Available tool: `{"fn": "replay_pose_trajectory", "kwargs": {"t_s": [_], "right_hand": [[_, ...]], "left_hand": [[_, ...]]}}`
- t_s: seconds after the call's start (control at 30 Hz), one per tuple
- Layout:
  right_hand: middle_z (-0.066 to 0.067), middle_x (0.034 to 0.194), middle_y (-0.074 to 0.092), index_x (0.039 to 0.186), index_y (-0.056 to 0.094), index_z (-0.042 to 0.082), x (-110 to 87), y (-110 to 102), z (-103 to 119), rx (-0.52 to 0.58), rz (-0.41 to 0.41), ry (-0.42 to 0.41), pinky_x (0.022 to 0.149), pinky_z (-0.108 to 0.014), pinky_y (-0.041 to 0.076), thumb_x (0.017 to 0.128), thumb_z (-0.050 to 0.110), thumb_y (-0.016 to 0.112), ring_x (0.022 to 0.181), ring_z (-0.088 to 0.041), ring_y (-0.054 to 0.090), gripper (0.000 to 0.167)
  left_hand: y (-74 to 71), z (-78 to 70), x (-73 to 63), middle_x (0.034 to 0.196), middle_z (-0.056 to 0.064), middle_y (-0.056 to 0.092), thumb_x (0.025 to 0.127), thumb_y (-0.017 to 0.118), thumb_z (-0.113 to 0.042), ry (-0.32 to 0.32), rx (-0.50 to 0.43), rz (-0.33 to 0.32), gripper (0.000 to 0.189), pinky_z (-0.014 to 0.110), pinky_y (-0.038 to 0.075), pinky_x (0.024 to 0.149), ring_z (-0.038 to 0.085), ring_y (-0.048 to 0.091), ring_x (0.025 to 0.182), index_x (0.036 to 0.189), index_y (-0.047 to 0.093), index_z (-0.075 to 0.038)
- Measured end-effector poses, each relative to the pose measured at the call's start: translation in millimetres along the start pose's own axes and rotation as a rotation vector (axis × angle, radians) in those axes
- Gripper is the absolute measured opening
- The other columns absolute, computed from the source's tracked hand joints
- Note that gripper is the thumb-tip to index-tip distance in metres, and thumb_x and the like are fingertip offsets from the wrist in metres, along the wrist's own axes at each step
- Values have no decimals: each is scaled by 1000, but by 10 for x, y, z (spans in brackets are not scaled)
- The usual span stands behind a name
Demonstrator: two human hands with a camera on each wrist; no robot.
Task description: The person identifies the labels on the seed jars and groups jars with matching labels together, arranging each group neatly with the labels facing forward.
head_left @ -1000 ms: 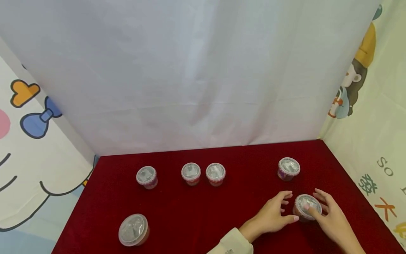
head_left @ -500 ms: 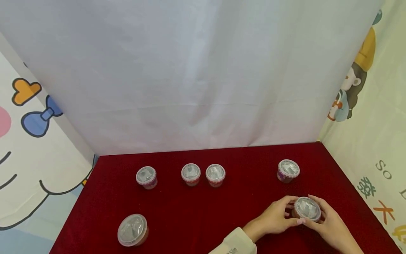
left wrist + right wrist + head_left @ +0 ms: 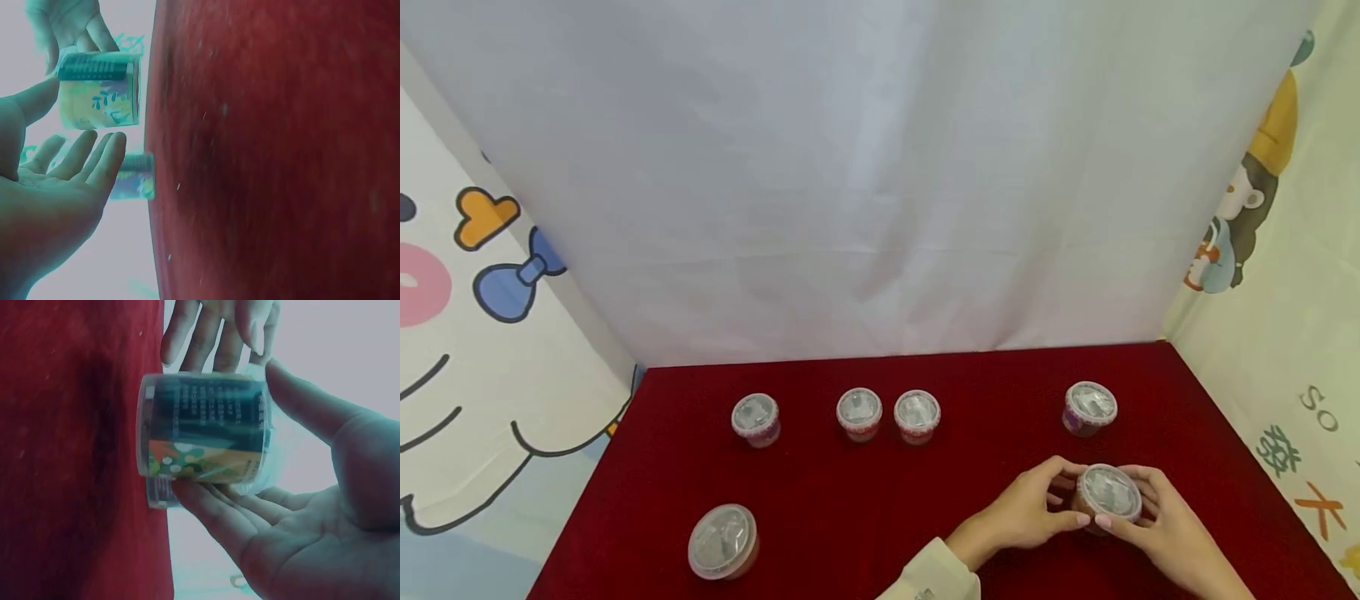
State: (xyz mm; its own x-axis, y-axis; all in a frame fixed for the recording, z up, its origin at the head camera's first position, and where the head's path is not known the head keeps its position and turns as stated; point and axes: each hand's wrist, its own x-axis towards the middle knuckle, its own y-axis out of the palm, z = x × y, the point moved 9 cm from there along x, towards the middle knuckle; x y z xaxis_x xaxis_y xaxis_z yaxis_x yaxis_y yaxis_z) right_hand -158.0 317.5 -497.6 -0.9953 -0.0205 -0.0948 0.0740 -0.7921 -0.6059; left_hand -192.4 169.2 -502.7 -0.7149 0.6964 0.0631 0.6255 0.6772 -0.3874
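Observation:
My right hand holds a round plastic tub with a clear lid at the right of the red table, thumb at the lid rim, fingers round its far side. In the right wrist view the tub shows a dark label with printed text over a floral pattern; its base is close to the cloth. My left hand is on the tub's left, thumb and fingers spread around that side. In the left wrist view its loosely straight fingers lie just below the tub, with the thumb tip near the lid edge.
Behind the held tub stands a purple-rimmed tub. Along the back are two red-rimmed tubs and another purple-rimmed one. A plain-lidded tub is at front left. White curtain backs the red cloth.
Both hands have closed in around the tub; the right thumb has gone from the lid top to its rim. Tub and hands have shifted slightly left. The head view has turned a little.

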Motion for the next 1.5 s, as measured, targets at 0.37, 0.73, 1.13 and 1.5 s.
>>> {"fn": "replay_pose_trajectory", "kwargs": {"t_s": [0.37,0.73,1.13,1.5], "right_hand": [[-32,142,52,151,41,-8,31,280,395,290,69,-111,82,-25,61,100,7,73,108,8,62,62],[-34,151,47,156,36,-7,126,513,752,353,148,-119,92,-29,59,104,10,69,135,-51,54,63],[-29,150,50,156,36,-3,163,737,943,347,122,-109,96,-33,57,107,14,65,135,-46,54,60],[-31,158,44,156,39,-3,233,854,1050,401,146,-94,105,-33,53,109,18,61,147,-48,43,56]], "left_hand": [[-455,12,-228,140,13,66,105,68,-11,45,-154,-62,33,22,52,102,8,63,126,135,56,-4],[-754,113,-449,144,16,64,105,66,-9,-28,-277,-84,47,20,51,101,8,66,120,151,53,-4],[-1030,143,-688,135,15,67,102,72,-11,-56,-334,-275,45,22,54,96,12,66,113,143,56,-3],[-1183,139,-822,135,13,65,102,72,-16,-94,-288,-285,48,27,54,96,14,64,114,144,54,-2]]}}
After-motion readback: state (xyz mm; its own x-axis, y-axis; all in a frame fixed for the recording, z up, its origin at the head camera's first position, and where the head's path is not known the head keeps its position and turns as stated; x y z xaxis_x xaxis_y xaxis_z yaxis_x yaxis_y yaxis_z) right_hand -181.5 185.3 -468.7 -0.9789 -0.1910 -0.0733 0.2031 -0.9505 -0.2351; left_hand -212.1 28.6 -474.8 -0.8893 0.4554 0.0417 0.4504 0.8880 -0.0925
